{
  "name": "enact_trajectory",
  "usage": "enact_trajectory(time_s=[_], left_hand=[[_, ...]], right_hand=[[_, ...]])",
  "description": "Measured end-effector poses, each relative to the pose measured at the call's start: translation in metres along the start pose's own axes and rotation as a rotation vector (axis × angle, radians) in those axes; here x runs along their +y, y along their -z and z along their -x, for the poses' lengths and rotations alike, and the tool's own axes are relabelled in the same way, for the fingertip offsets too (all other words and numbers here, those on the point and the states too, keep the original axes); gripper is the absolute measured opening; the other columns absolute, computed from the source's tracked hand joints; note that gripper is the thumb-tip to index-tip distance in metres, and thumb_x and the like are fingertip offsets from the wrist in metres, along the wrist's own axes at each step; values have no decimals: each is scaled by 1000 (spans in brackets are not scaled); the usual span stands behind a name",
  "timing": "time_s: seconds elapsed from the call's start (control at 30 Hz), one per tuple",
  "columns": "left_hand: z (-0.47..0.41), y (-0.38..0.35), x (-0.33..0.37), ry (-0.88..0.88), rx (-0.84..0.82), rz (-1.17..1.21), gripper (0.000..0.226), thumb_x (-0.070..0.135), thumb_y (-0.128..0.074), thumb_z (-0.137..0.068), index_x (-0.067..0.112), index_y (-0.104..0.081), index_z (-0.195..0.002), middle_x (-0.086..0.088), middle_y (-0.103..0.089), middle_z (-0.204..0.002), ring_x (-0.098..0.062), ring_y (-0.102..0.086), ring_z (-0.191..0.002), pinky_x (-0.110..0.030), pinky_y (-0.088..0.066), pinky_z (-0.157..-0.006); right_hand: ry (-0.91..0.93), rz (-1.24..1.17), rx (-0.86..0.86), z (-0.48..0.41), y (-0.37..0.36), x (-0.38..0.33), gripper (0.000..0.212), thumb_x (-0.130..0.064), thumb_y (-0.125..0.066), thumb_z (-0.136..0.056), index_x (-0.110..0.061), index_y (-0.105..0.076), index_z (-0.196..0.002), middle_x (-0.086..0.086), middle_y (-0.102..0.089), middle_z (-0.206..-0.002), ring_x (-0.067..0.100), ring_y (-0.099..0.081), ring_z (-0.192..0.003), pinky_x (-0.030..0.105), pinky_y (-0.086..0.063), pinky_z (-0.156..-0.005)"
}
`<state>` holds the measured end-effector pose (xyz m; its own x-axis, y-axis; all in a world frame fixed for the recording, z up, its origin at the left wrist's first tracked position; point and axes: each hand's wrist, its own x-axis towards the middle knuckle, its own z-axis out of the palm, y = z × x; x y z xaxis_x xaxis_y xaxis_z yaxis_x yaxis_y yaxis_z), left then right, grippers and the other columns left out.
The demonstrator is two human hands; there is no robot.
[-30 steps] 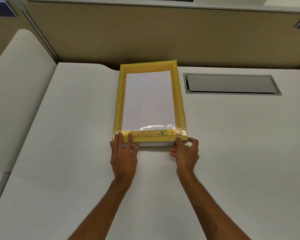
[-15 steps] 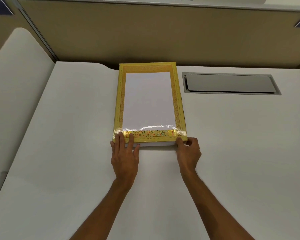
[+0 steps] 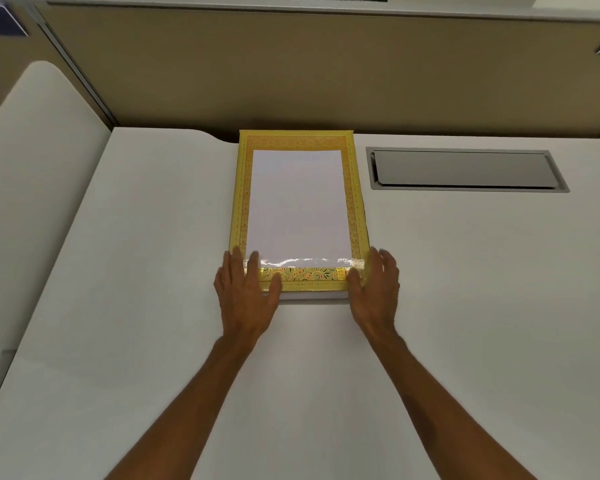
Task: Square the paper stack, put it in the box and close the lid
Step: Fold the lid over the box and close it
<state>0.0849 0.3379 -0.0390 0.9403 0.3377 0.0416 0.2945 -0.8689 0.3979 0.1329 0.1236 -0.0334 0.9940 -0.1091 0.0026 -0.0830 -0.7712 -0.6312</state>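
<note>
Hands flank the near corners of the box [image 3: 298, 209], which lies at the bench's [image 3: 465, 306] far edge, lid down. Left hand [image 3: 245, 296] and right hand [image 3: 374, 292] have their fingers spread, clamping nothing. Press evenly along both sides to seat the lid. Half a second ago the fingers pinched the near edge.

both hands [image 3: 246, 292] cover the lid's [image 3: 297, 143] near corners.
</note>
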Motion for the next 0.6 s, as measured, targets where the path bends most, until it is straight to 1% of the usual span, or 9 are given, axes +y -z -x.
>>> enact_trajectory(time_s=[0.03, 0.1, 0.13, 0.2, 0.3, 0.37, 0.47, 0.6], left_hand=[[-12, 2, -2, 14, -59, 28, 67, 51, -47, -94, 9, -43, -145, -20, -30, -158, -37, -20, -149, -51, -24, -117], [-38, 7, -4, 29, -152, 71, 74, 51, -46, -96, 8, -28, -153, -17, -15, -164, -34, -7, -152, -47, -16, -121], [-49, 10, -4, 30, -181, 85, 75, 50, -45, -97, 7, -22, -155, -15, -10, -165, -32, -3, -152, -46, -14, -121], [-70, 14, -4, 39, -219, 94, 76, 46, -45, -99, 6, -16, -155, -11, -4, -166, -29, -1, -153, -43, -15, -121], [-93, 19, -7, 28, -264, 59, 77, 47, -44, -99, 7, -12, -156, -7, -2, -167, -26, -6, -153, -42, -19, -120], [-107, 22, -9, 17, -302, 36, 77, 47, -44, -99, 7, -11, -157, -7, -2, -167, -28, -12, -152, -42, -21, -120], [-123, 28, -6, 3, -323, 3, 73, 42, -44, -101, 5, -14, -156, -8, -6, -166, -30, -25, -148, -42, -28, -117], [-132, 31, -2, -4, -315, -45, 68, 37, -46, -101, 4, -19, -154, -9, -10, -166, -32, -33, -145, -44, -31, -114]], right_hand=[[83, 24, -43, -10, 1, -2, 56, -33, -48, -98, -6, -40, -146, 17, -34, -153, 33, -36, -137, 49, -37, -107], [204, 103, -131, -36, 2, -6, 56, -33, -46, -100, -7, -37, -148, 16, -28, -159, 33, -32, -141, 49, -35, -109], [236, 151, -168, -49, 2, -8, 57, -33, -46, -100, -7, -36, -149, 14, -25, -160, 33, -30, -142, 49, -36, -110], [276, 247, -215, -72, 3, -14, 56, -35, -45, -100, -8, -36, -148, 12, -22, -162, 34, -32, -139, 48, -39, -106], [297, 348, -261, -100, 6, -20, 55, -39, -40, -101, -11, -34, -147, 9, -19, -163, 36, -34, -133, 48, -43, -99], [287, 374, -319, -115, 7, -23, 56, -41, -38, -101, -14, -30, -149, 7, -15, -164, 35, -32, -135, 49, -44, -98], [280, 393, -395, -135, 7, -27, 58, -43, -35, -102, -15, -25, -152, 4, -12, -165, 34, -29, -138, 49, -43, -99], [279, 347, -413, -151, 4, -26, 56, -41, -35, -103, -11, -33, -150, 8, -21, -162, 37, -36, -137, 48, -40, -104]])
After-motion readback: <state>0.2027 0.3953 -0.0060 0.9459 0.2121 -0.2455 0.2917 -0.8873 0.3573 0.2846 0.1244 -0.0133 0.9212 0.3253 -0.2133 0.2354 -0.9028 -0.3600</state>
